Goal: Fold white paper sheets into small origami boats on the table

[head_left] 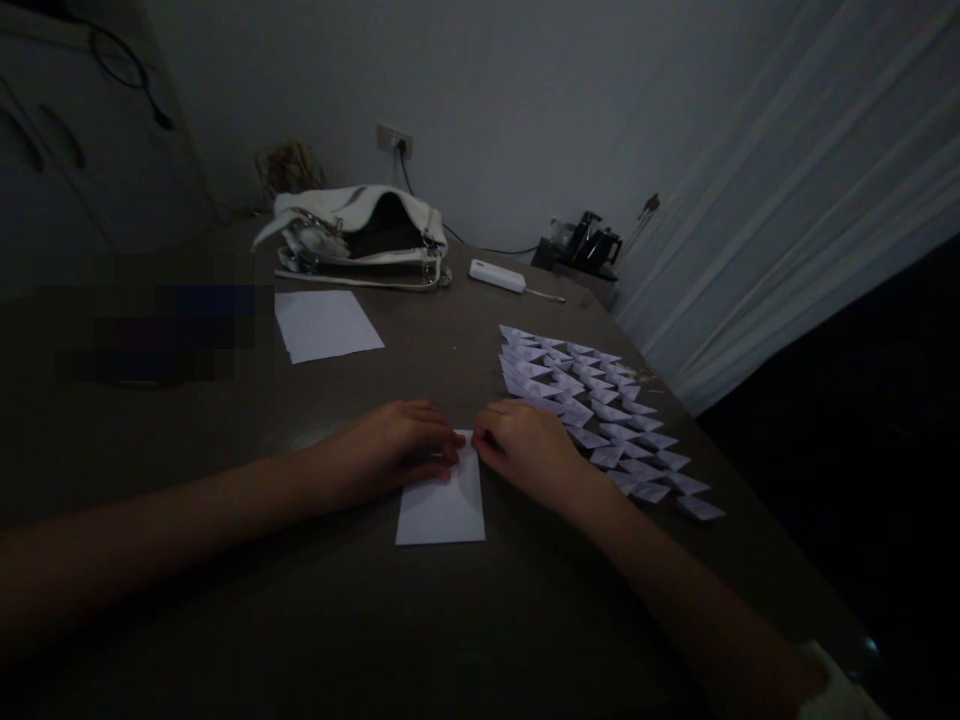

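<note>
A small white sheet of paper (pixel 441 512), apparently folded, lies on the table in front of me. My left hand (pixel 401 445) comes in from the left, its curled fingertips pressing on the paper's upper part and the thumb lower down. At the top right corner, my right hand (pixel 529 445) is closed, with thumb and forefinger pinched at the paper's edge. The fingers partly cover the top edge. Right of my right hand stand rows of small folded paper boats (pixel 600 390), close together.
A stack of white paper (pixel 330 325) lies at the back left, before an open white handbag (pixel 367 235). A white power strip or adapter (pixel 497 275) with a cable sits farther back. Behind it is a dark tray with a kettle (pixel 600 248). A white curtain (pixel 750 200) hangs along the right.
</note>
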### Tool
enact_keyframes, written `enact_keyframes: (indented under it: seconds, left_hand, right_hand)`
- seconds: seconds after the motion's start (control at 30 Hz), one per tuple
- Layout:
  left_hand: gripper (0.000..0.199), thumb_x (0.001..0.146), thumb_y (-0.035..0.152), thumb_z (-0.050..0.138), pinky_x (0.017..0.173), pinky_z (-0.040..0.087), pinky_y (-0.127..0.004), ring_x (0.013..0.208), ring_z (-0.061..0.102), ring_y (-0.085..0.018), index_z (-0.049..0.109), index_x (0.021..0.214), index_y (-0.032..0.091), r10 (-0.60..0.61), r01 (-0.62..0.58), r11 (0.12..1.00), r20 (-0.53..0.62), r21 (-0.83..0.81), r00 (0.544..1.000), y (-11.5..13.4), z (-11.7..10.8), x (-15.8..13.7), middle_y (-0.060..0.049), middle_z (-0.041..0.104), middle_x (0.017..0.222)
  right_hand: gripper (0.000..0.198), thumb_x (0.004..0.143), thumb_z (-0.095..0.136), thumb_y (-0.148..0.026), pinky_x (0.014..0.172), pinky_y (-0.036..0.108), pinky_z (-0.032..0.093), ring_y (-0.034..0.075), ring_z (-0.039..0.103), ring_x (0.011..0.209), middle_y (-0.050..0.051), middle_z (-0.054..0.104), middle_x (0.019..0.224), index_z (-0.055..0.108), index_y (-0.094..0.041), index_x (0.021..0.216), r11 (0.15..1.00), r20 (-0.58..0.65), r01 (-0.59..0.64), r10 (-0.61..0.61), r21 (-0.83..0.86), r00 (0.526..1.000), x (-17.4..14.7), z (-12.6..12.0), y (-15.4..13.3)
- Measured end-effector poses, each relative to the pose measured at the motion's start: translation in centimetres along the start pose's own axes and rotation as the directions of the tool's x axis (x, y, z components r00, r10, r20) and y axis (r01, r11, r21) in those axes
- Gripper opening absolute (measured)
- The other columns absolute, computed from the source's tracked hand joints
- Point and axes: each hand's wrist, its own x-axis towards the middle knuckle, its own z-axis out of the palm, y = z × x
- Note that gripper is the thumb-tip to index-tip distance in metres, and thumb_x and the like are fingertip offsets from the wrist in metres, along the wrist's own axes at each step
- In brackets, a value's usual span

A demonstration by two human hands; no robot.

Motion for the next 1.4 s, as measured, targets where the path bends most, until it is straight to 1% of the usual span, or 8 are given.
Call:
enact_keyframes:
  seconds: [0.37, 0.53, 0.67, 0.9, 1.0, 1.17, 1.3, 1.4]
  left_hand:
    - [0.014, 0.090, 0.024, 0.056, 0.081, 0.044, -0.027, 0.094, 0.057, -0.017, 0.065, 0.098, 0.018, 0.008, -0.008, 1.000, -0.005, -0.002, 1.000, -0.2, 0.1, 0.0, -0.006, 0.064, 0.100]
    - [0.014, 0.089, 0.024, 0.056, 0.081, 0.044, -0.026, 0.092, 0.058, -0.017, 0.065, 0.098, 0.018, 0.001, -0.002, 1.000, -0.007, -0.005, 1.000, -0.2, 0.1, 0.0, -0.005, 0.064, 0.099]
    - [0.015, 0.089, 0.024, 0.056, 0.080, 0.044, -0.026, 0.093, 0.058, -0.017, 0.065, 0.099, 0.018, 0.005, -0.005, 1.000, -0.012, 0.001, 1.000, -0.2, 0.2, 0.0, -0.005, 0.064, 0.098]
    - [0.019, 0.090, 0.026, 0.055, 0.080, 0.045, -0.028, 0.093, 0.058, -0.018, 0.065, 0.104, 0.018, 0.005, -0.005, 1.000, -0.015, 0.007, 1.000, -0.1, 0.1, -0.1, -0.007, 0.064, 0.100]
    - [0.021, 0.090, 0.025, 0.056, 0.080, 0.045, -0.028, 0.093, 0.058, -0.018, 0.064, 0.107, 0.018, 0.004, -0.004, 1.000, -0.011, 0.013, 1.000, -0.1, 0.1, -0.1, -0.007, 0.065, 0.098]
    - [0.017, 0.090, 0.023, 0.055, 0.081, 0.045, -0.027, 0.095, 0.057, -0.018, 0.066, 0.101, 0.018, 0.005, -0.005, 1.000, 0.002, 0.019, 1.000, 0.0, 0.0, -0.1, -0.007, 0.065, 0.102]
    - [0.021, 0.091, 0.026, 0.054, 0.083, 0.045, -0.029, 0.097, 0.057, -0.019, 0.064, 0.107, 0.017, 0.001, -0.001, 1.000, 0.001, 0.019, 1.000, 0.0, 0.0, -0.2, -0.007, 0.065, 0.105]
    - [0.022, 0.091, 0.028, 0.054, 0.083, 0.046, -0.030, 0.097, 0.058, -0.019, 0.064, 0.108, 0.017, 0.005, -0.004, 1.000, -0.010, 0.025, 1.000, 0.0, 0.0, -0.2, -0.008, 0.064, 0.105]
  right_hand:
    - [0.012, 0.089, 0.052, -0.016, 0.062, 0.025, 0.035, 0.015, 0.059, 0.078, 0.004, 0.064, 0.084, 0.062, -0.014, 0.083, 0.998, -0.048, -0.070, 0.070, -0.004, 0.996, 0.5, 0.9, 0.2]
    - [0.012, 0.090, 0.051, -0.016, 0.063, 0.025, 0.035, 0.014, 0.059, 0.079, 0.005, 0.064, 0.085, 0.062, -0.013, 0.085, 0.998, -0.047, -0.069, 0.069, -0.004, 0.997, 0.6, 1.1, 0.1]
    - [0.015, 0.090, 0.050, -0.016, 0.062, 0.026, 0.035, 0.015, 0.059, 0.079, 0.005, 0.065, 0.085, 0.063, -0.013, 0.084, 0.999, -0.017, -0.017, 0.016, -0.044, 1.000, 0.3, 0.4, 0.2]
    - [0.011, 0.088, 0.054, -0.016, 0.063, 0.027, 0.036, 0.017, 0.060, 0.081, 0.005, 0.067, 0.088, 0.065, -0.014, 0.086, 0.993, 0.063, 0.099, -0.095, -0.066, 0.993, -0.7, -0.9, -0.3]
    - [0.012, 0.088, 0.054, -0.016, 0.063, 0.027, 0.037, 0.017, 0.061, 0.081, 0.005, 0.068, 0.089, 0.065, -0.014, 0.088, 0.991, 0.085, 0.121, -0.117, -0.049, 0.990, -1.1, -1.2, -0.5]
    - [0.013, 0.088, 0.053, -0.016, 0.063, 0.028, 0.039, 0.018, 0.061, 0.081, 0.005, 0.069, 0.089, 0.066, -0.014, 0.088, 0.986, 0.160, 0.162, -0.155, -0.035, 0.975, -1.7, -1.9, -1.1]
    - [0.014, 0.089, 0.053, -0.017, 0.064, 0.027, 0.039, 0.018, 0.062, 0.082, 0.005, 0.069, 0.091, 0.067, -0.015, 0.087, 0.982, 0.197, 0.186, -0.180, -0.012, 0.964, -2.2, -2.5, -1.7]
    - [0.013, 0.088, 0.054, -0.017, 0.064, 0.028, 0.039, 0.018, 0.062, 0.081, 0.005, 0.070, 0.091, 0.067, -0.015, 0.087, 0.981, 0.244, 0.196, -0.190, 0.000, 0.951, -2.6, -3.0, -2.2]
